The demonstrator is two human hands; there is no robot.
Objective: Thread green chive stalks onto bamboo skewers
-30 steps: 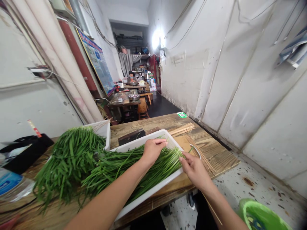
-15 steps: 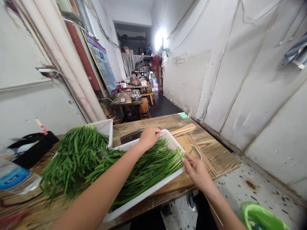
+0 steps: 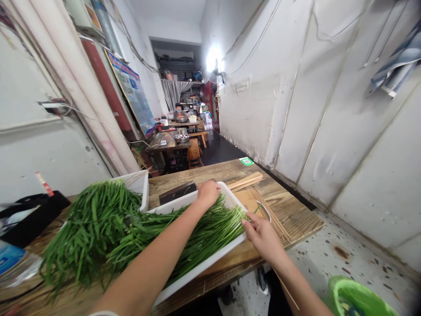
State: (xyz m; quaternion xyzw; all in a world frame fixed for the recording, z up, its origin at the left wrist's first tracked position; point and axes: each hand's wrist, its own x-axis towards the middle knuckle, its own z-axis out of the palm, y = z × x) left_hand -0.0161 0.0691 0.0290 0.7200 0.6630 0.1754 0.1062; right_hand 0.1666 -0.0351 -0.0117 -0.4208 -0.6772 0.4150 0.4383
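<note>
Long green chives [image 3: 207,237] lie in a white tray [image 3: 197,283], their pale stalk ends towards the right. My left hand [image 3: 209,194] reaches over them to the far rim, its fingers curled in a pinch. What is between those fingertips is hidden. At the right end of the tray my right hand [image 3: 261,232] pinches chive stalk ends, and one green stalk sticks up past its fingers. A thin bamboo skewer [image 3: 287,290] shows below my right wrist; its upper part is hidden by the hand and forearm.
A second white tray [image 3: 144,191] heaped with chives stands left. Bundled skewers [image 3: 246,181] and loose skewers [image 3: 271,215] lie beside a cutting board [image 3: 245,199]. A dark cleaver-like blade [image 3: 177,193] lies behind the tray. A green bin [image 3: 358,298] stands at lower right.
The whole view has shifted, so the scene sits slightly further left and lower. Both hands keep nearly the same places over the tray; the left hand has turned a little.
</note>
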